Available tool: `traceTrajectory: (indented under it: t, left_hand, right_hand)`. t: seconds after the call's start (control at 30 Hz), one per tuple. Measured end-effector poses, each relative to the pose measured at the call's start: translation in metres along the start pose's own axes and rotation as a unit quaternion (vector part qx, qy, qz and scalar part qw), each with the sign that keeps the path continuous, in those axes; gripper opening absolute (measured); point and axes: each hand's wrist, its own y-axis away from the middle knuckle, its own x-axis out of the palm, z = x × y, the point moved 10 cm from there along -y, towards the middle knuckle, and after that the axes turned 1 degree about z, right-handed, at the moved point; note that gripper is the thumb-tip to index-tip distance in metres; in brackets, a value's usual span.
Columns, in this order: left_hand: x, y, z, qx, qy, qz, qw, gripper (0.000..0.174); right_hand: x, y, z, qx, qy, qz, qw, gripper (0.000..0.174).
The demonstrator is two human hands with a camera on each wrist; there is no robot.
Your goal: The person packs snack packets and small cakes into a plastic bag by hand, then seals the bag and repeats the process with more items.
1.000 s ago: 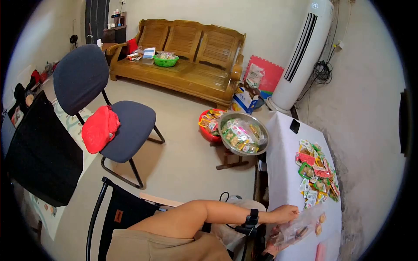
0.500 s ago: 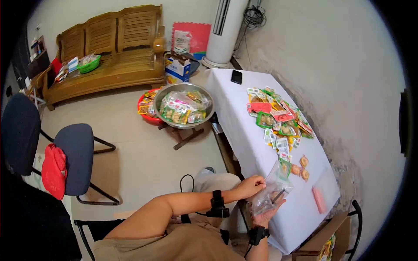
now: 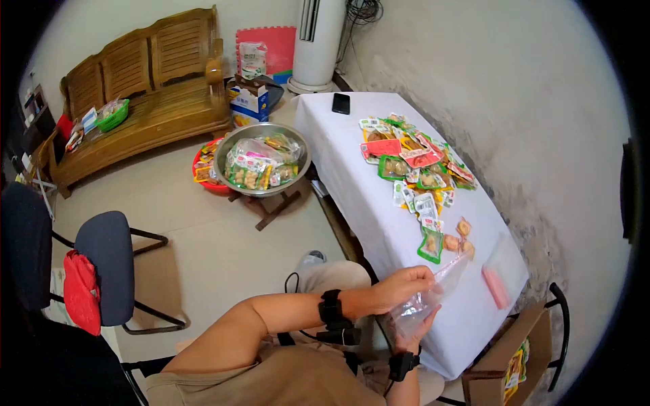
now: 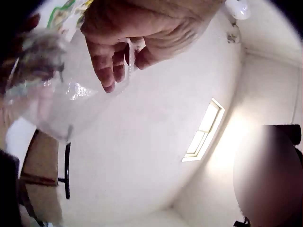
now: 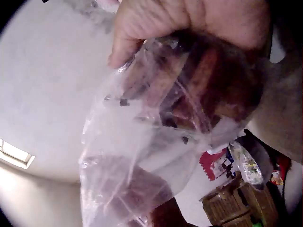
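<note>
Far left, a green basket (image 3: 112, 115) on the wooden sofa (image 3: 149, 88) holds a few packets. On the floor nearer you stands a red basin (image 3: 203, 177). Just beside it, a steel bowl (image 3: 261, 157) sits on a wooden stool (image 3: 274, 203). Both are heaped with wrapped snack packets.

At the near edge of the bench (image 3: 352, 176) you are at the bag-opening step. Your left grip (image 3: 399, 287) pinches the rim of a clear plastic bag (image 3: 443, 279) between thumb and fingers. Your right grip (image 3: 414, 326) is clenched around the bag's lower part from underneath. The bag hangs just above the bench edge, its mouth tilted towards the packets. Some dark brown pieces already sit in its bottom; the right wrist view shows them through the film, too blurred to name. I judge the next move calls for the mouth spread wide and one grip freed to reach.

Just beyond the mouth lie a green packet (image 3: 430, 245) and a few small brown pieces (image 3: 457, 237), with the big pile of packets (image 3: 413, 159) further along. To the right, a pink strip (image 3: 496, 287) lies on the cloth. A cardboard box (image 3: 497, 369) beside the bench corner holds more packets.
</note>
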Motion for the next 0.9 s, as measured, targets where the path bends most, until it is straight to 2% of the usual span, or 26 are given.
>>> traceTrajectory:
  t: [0.03, 0.07, 0.1, 0.13, 0.17, 0.2, 0.23, 0.27, 0.3, 0.33, 0.37, 0.4, 0.47, 0.5, 0.57, 0.63, 0.7, 0.77, 0.8, 0.87, 0.9]
  left_hand:
    - [0.004, 0.002, 0.0, -0.009, 0.003, 0.009, 1.0, 0.019]
    - [0.025, 0.018, -0.05, 0.271, -0.283, 0.03, 0.919, 0.015]
    - [0.072, 0.056, -0.066, 0.524, -0.489, 0.064, 0.695, 0.012]
    - [0.043, 0.016, -0.025, 0.192, -0.421, 0.117, 0.879, 0.014]
    - [0.045, 0.018, -0.021, 0.255, -0.508, 0.128, 0.812, 0.016]
    - [0.004, 0.003, 0.007, 0.119, -0.394, 0.069, 0.909, 0.015]
    - [0.01, 0.005, 0.017, -0.075, -0.022, -0.044, 0.996, 0.015]
    - [0.002, 0.001, 0.021, -0.064, -0.042, -0.094, 0.993, 0.015]
    - [0.01, -0.005, 0.017, -0.029, -0.086, -0.033, 0.995, 0.013]
    - [0.008, -0.008, 0.022, -0.025, -0.144, -0.041, 0.988, 0.01]
    - [0.007, -0.011, 0.027, -0.01, -0.203, -0.055, 0.978, 0.008]
    - [0.012, -0.017, 0.046, -0.029, -0.205, -0.022, 0.978, 0.008]
    - [0.019, -0.029, 0.053, 0.04, -0.271, -0.014, 0.962, 0.008]
    - [0.029, -0.034, 0.063, 0.031, -0.269, 0.004, 0.963, 0.008]
    - [0.057, -0.035, 0.091, -0.031, -0.257, 0.069, 0.964, 0.01]
    - [0.079, -0.037, 0.105, -0.017, -0.237, 0.118, 0.964, 0.01]
    - [0.107, -0.035, 0.119, -0.083, -0.176, 0.136, 0.971, 0.009]
    - [0.135, -0.03, 0.13, -0.116, -0.165, 0.145, 0.969, 0.009]
    - [0.145, -0.026, 0.139, -0.147, -0.158, 0.147, 0.965, 0.009]
    - [0.159, -0.02, 0.153, -0.172, -0.168, 0.163, 0.957, 0.008]
    - [0.16, -0.018, 0.162, -0.196, -0.181, 0.175, 0.948, 0.008]
  right_hand:
    - [-0.008, -0.003, -0.011, 0.021, -0.026, -0.017, 0.999, 0.061]
    - [-0.021, -0.004, -0.019, 0.024, -0.053, -0.042, 0.997, 0.056]
    - [-0.047, -0.006, -0.013, 0.001, 0.049, -0.116, 0.992, 0.039]
    - [-0.063, -0.004, 0.001, -0.133, 0.395, 0.019, 0.909, 0.033]
    - [-0.043, -0.002, -0.008, -0.081, 0.239, 0.082, 0.964, 0.042]
    - [-0.021, 0.002, -0.015, -0.01, 0.049, 0.125, 0.991, 0.052]
    - [0.0, 0.009, -0.022, 0.068, -0.108, 0.142, 0.982, 0.063]
    - [0.013, 0.014, -0.006, 0.007, -0.097, 0.114, 0.989, 0.07]
    - [0.018, 0.025, 0.014, -0.042, -0.076, 0.058, 0.995, 0.07]
    - [0.014, 0.035, 0.029, -0.08, -0.062, 0.004, 0.995, 0.07]
    - [0.001, 0.044, 0.042, -0.125, -0.07, -0.012, 0.99, 0.07]
    - [-0.003, 0.05, 0.044, -0.122, -0.095, 0.017, 0.988, 0.069]
    - [0.005, 0.066, 0.059, -0.124, -0.118, 0.08, 0.982, 0.065]
    - [0.006, 0.078, 0.069, -0.144, -0.119, 0.074, 0.98, 0.065]
    - [-0.013, 0.116, 0.089, -0.186, -0.053, -0.087, 0.977, 0.061]
    - [-0.016, 0.148, 0.11, -0.203, -0.051, -0.07, 0.975, 0.059]
    - [-0.018, 0.185, 0.13, -0.215, -0.045, -0.052, 0.974, 0.057]
    - [-0.043, 0.229, 0.151, -0.222, 0.03, -0.181, 0.958, 0.056]
    - [-0.046, 0.243, 0.155, -0.225, 0.032, -0.183, 0.957, 0.056]
    - [-0.05, 0.269, 0.176, -0.288, 0.03, -0.19, 0.938, 0.05]
    - [-0.048, 0.277, 0.18, -0.282, 0.036, -0.183, 0.941, 0.05]
